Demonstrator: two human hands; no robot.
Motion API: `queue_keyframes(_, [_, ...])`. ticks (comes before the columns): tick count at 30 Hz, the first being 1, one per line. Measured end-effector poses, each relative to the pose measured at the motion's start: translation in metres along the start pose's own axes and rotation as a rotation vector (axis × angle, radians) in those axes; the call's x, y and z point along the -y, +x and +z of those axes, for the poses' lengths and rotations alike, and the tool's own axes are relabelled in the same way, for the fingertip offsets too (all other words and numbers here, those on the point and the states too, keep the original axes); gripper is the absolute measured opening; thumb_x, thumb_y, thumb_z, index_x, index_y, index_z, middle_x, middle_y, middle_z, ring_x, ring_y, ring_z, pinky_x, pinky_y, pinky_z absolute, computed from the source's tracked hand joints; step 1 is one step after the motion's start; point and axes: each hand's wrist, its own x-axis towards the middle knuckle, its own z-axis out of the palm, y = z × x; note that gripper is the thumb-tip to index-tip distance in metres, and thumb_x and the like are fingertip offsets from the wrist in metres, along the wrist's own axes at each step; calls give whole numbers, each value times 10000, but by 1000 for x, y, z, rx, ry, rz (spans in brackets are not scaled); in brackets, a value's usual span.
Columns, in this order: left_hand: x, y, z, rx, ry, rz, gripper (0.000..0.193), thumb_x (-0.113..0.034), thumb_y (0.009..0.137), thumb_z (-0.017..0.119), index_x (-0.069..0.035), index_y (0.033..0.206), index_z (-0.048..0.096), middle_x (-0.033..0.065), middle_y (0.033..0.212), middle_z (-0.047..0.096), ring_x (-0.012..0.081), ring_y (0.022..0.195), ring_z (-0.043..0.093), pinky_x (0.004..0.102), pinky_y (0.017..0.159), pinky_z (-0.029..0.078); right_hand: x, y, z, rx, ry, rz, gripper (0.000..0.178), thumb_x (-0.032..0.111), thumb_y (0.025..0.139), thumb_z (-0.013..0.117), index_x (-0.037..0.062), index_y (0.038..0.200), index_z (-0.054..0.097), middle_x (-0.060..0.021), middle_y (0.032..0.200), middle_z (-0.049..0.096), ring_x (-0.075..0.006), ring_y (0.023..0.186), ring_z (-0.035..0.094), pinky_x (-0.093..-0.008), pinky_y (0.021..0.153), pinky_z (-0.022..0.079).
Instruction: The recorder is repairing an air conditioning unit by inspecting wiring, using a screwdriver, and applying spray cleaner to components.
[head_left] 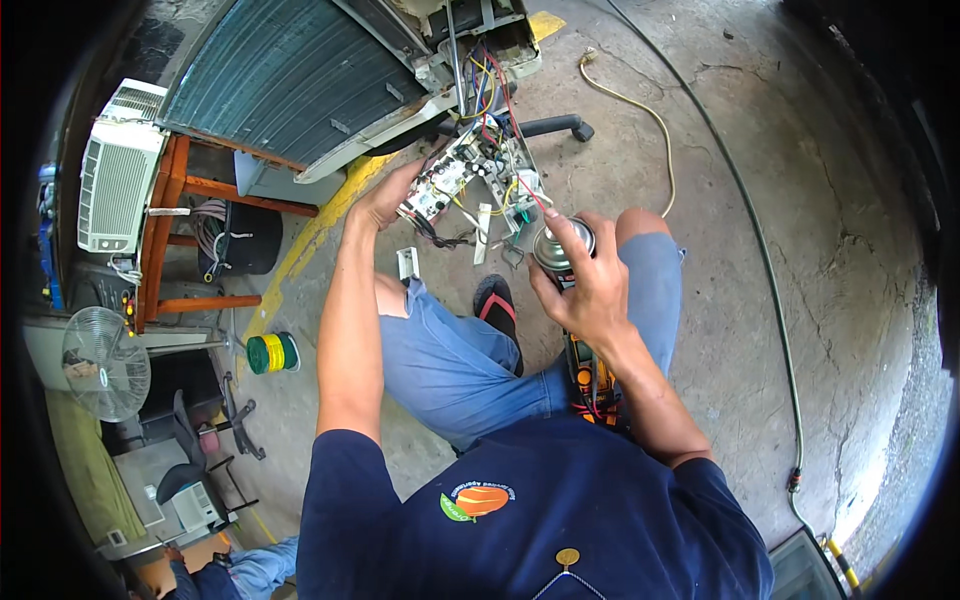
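Observation:
A white circuit board crowded with components hangs by its wires at the open end of a large air conditioner unit. My left hand grips the board's left edge, its fingertips partly hidden behind it. In my right hand is a spray can, with the index finger over its top. A thin red straw runs from the nozzle toward the board. Yellow, red, blue and black wires trail between the board and the unit. No spray can be made out.
A window air conditioner sits on a wooden stand at the left. Below it are a fan and a green-and-yellow wire spool. A long cable crosses the concrete floor at right. Another person is at lower left.

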Motion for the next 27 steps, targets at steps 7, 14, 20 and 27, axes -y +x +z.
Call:
queue_keyframes(7, [-4, 2, 4, -39, -43, 0, 454, -449, 1108, 438, -77, 1223, 671, 60, 925, 733, 122, 683, 677, 266, 472, 488, 0, 5, -5, -36, -29, 21, 738, 74, 689, 832, 184, 1392, 633, -189, 1176, 573, -269, 754, 636, -351, 551, 533])
queue_keyframes(14, [-15, 2, 8, -23, -5, -30, 431, -439, 1071, 536, -60, 1214, 684, 46, 899, 733, 124, 614, 646, 279, 474, 497, 4, 1, -4, -46, -19, -22, 734, 65, 690, 838, 152, 1385, 618, -196, 1193, 580, -286, 785, 644, -349, 596, 541])
queue_keyframes(20, [-12, 7, -2, -23, -13, -48, 471, -486, 1074, 524, -73, 1239, 681, 56, 911, 735, 127, 661, 666, 267, 480, 494, 6, -5, -4, -35, -20, -1, 768, 71, 649, 825, 190, 1385, 644, -192, 1196, 572, -281, 799, 645, -344, 591, 544])
queue_keyframes(27, [-4, 5, -18, -232, 61, -34, 463, -457, 1062, 542, -55, 1234, 695, 47, 910, 732, 123, 655, 660, 263, 491, 485, 5, -22, -4, 18, -14, -32, 799, 96, 630, 822, 201, 1400, 639, -203, 1219, 568, -299, 828, 648, -351, 635, 556])
